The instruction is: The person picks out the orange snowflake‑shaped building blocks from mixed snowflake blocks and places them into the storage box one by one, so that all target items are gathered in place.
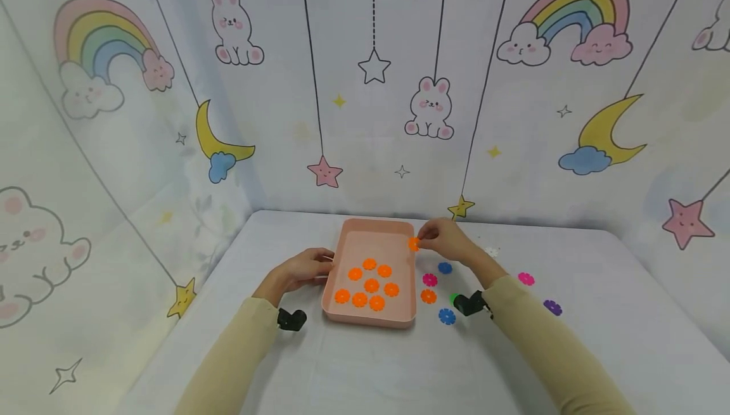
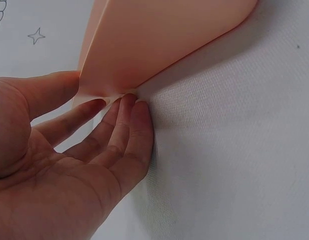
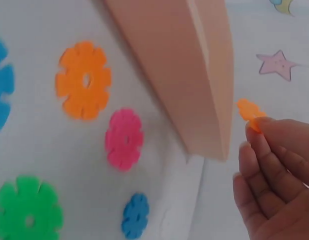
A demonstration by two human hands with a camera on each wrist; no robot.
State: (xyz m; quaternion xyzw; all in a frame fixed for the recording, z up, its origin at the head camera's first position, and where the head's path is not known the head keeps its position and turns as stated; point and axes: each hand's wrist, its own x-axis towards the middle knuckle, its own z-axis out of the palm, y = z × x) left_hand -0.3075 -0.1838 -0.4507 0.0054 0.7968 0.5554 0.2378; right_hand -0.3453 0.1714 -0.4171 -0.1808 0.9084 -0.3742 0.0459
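Note:
A pink rectangular tray (image 1: 369, 321) lies on the white table, with several orange notched plastic discs (image 1: 372, 286) inside, mostly in its near half. My left hand (image 1: 306, 268) holds the tray's left side, thumb at the rim and fingertips low against the wall, as the left wrist view shows. Over the tray's far right edge, my right hand (image 1: 447, 241) pinches an orange notched disc (image 3: 250, 111) between thumb and index finger. The other fingers of that hand are loosely curled. Just right of the tray lie an orange disc (image 3: 83, 80) and a pink disc (image 3: 124, 139).
More notched discs are scattered right of the tray: blue discs (image 1: 447, 317), a green disc (image 3: 28, 209) partly hidden by the right wrist in the head view, a purple disc (image 1: 552, 307), a pink disc (image 1: 526, 279) and white pieces (image 1: 492, 252). A patterned curtain (image 1: 376, 117) stands behind the table.

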